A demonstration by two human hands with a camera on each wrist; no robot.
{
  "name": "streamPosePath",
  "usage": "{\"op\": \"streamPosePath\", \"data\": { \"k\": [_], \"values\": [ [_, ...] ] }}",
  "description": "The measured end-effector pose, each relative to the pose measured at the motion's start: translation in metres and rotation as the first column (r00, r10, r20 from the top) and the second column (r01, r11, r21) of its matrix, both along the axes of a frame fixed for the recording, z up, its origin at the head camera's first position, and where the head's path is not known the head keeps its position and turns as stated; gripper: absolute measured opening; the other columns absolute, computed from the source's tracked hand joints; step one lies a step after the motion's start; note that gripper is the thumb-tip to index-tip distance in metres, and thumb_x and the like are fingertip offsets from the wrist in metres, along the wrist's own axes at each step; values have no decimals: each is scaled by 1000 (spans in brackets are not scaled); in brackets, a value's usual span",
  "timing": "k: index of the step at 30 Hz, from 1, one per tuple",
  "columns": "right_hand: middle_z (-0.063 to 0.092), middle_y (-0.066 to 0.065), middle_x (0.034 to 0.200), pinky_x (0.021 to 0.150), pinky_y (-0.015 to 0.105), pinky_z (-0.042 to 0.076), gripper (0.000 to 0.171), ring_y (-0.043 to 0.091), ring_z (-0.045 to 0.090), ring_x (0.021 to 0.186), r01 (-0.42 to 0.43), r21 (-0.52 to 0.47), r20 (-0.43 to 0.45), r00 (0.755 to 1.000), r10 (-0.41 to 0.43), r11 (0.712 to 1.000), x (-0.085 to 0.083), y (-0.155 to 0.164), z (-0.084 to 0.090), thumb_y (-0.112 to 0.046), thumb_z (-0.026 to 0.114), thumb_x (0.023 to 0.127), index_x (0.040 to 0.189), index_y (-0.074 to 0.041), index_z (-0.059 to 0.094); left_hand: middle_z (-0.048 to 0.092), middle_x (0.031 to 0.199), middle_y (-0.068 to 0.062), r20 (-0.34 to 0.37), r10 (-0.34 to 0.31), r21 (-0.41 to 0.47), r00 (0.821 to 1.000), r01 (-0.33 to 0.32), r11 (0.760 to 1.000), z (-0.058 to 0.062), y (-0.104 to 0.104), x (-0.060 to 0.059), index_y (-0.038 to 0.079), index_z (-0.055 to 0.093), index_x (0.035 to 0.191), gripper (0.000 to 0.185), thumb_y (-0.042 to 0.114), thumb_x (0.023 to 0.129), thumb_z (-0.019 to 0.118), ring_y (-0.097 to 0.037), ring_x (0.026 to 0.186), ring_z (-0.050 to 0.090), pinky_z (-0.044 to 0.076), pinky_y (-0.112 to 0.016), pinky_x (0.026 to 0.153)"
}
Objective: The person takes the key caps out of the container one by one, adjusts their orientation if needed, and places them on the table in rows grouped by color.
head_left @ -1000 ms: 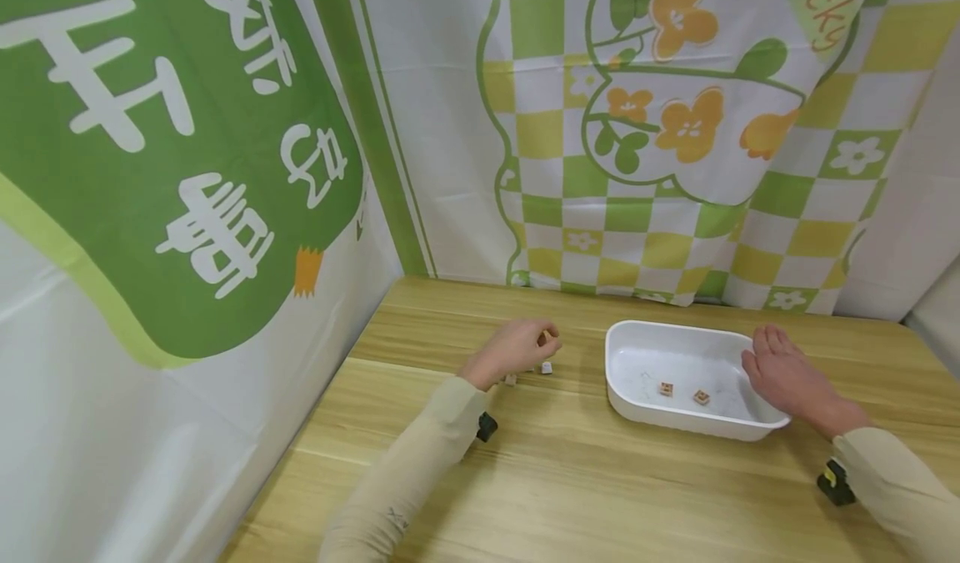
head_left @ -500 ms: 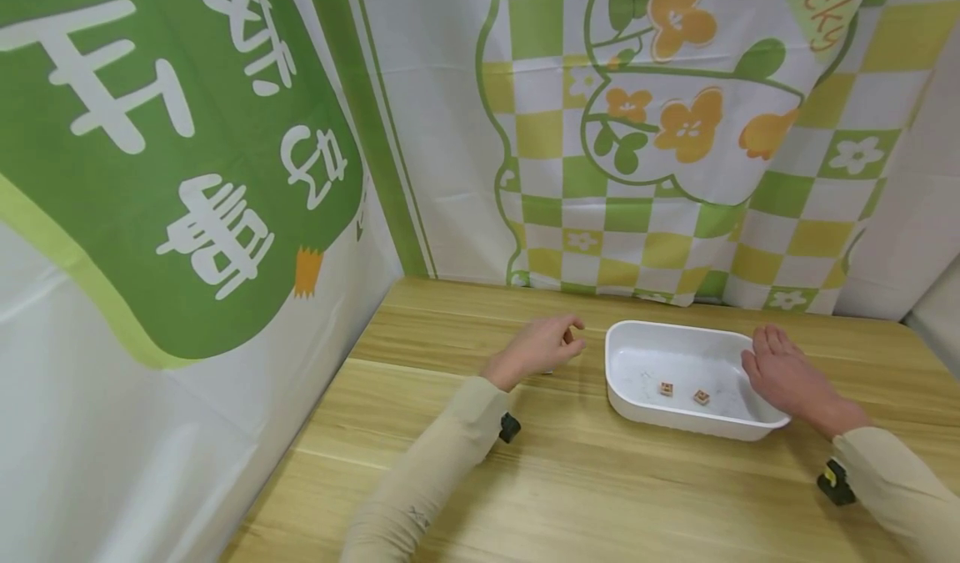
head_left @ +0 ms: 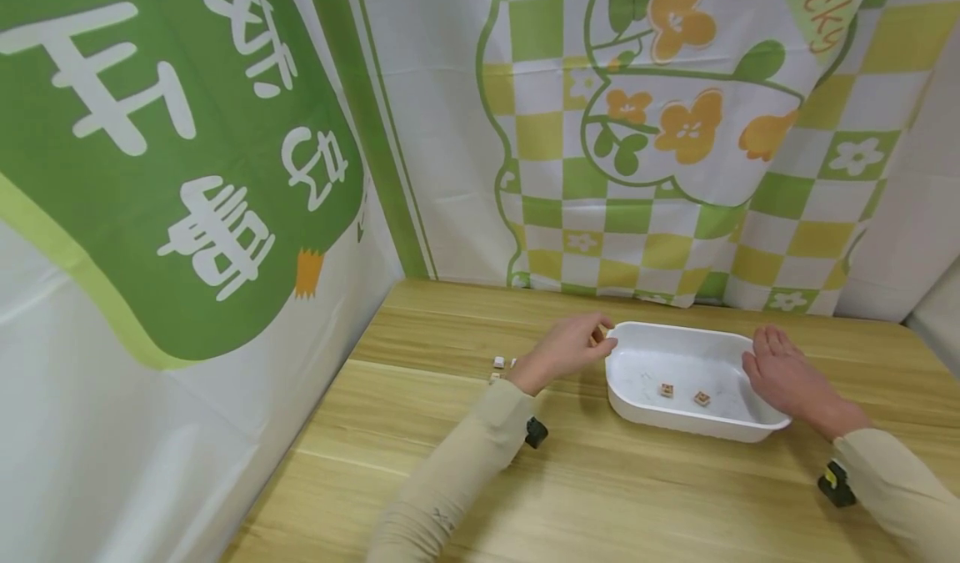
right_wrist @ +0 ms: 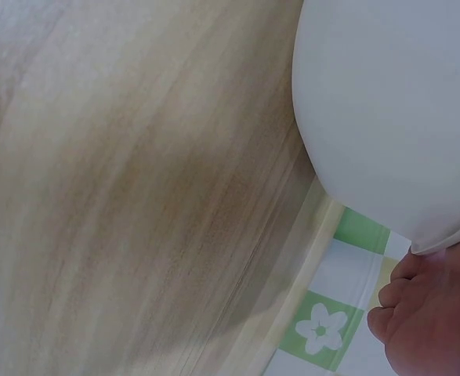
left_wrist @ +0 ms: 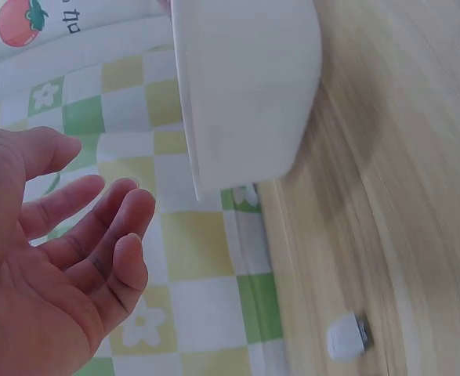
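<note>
A white tray (head_left: 693, 425) stands on the wooden table (head_left: 600, 496) with two small orange-topped cubes (head_left: 666, 389) inside. My left hand (head_left: 597, 336) hovers at the tray's left rim and pinches a small tan cube at its fingertips. The left wrist view shows loosely curled fingers (left_wrist: 96, 243) beside the tray (left_wrist: 245, 86), and the pinched cube is out of sight there. My right hand (head_left: 765, 350) lies with straight fingers against the tray's right rim; its fingers (right_wrist: 433, 321) show under the tray (right_wrist: 394, 110).
Three small cubes (head_left: 498, 362) lie on the table left of my left wrist; one white cube (left_wrist: 345, 341) shows in the left wrist view. Printed cloth walls (head_left: 675, 129) close the table's back and left sides.
My left hand has moved right from the loose cubes to the tray's left rim, carrying a small cube. The right hand and tray have stayed still.
</note>
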State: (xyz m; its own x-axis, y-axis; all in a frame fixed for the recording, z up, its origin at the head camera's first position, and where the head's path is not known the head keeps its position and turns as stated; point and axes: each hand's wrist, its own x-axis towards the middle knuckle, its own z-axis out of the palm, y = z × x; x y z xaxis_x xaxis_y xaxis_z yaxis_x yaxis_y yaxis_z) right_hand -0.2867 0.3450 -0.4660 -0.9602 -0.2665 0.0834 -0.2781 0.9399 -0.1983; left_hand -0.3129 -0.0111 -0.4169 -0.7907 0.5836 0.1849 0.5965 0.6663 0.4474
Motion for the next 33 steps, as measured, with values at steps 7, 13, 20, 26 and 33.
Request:
{"op": "streamPosePath", "data": {
  "k": [7,13,20,26,33],
  "values": [
    [17,52,143,113,66,19,63,64,19,135,-8,5,-10,1000,8,1000,0,0,0,-26,25,107,137,30,21,69,99,1,-6,-23,10,1000,23,1000,2,16,3,12,61,124,32,31,100,53,-3,78,59,43,-13,67],
    [15,52,143,114,66,17,65,64,16,136,-5,-9,-6,1000,5,1000,-2,1,-2,-28,22,107,137,30,19,69,101,3,18,-31,12,999,31,999,4,30,6,15,60,126,32,32,101,52,-3,79,59,43,-13,69],
    [16,52,143,113,67,17,66,64,17,135,0,-10,-20,1000,0,1000,-3,3,-6,-29,22,107,137,29,20,68,103,4,39,-62,20,997,62,998,1,45,8,14,60,128,35,34,102,49,-1,79,58,43,-12,68],
    [12,52,144,113,67,16,67,64,14,136,2,-17,5,1000,-2,1000,-2,3,-4,-29,22,107,139,29,17,68,103,5,17,-108,-24,994,109,994,-4,60,10,12,61,128,35,33,102,49,0,84,57,40,-9,73],
    [14,52,143,113,67,18,65,64,17,135,0,-10,-24,1000,0,1000,-2,3,-6,-27,23,106,138,29,19,68,105,5,18,-128,-45,992,129,991,-7,74,10,12,60,128,35,33,101,52,2,85,58,41,-6,71]
  ]
}}
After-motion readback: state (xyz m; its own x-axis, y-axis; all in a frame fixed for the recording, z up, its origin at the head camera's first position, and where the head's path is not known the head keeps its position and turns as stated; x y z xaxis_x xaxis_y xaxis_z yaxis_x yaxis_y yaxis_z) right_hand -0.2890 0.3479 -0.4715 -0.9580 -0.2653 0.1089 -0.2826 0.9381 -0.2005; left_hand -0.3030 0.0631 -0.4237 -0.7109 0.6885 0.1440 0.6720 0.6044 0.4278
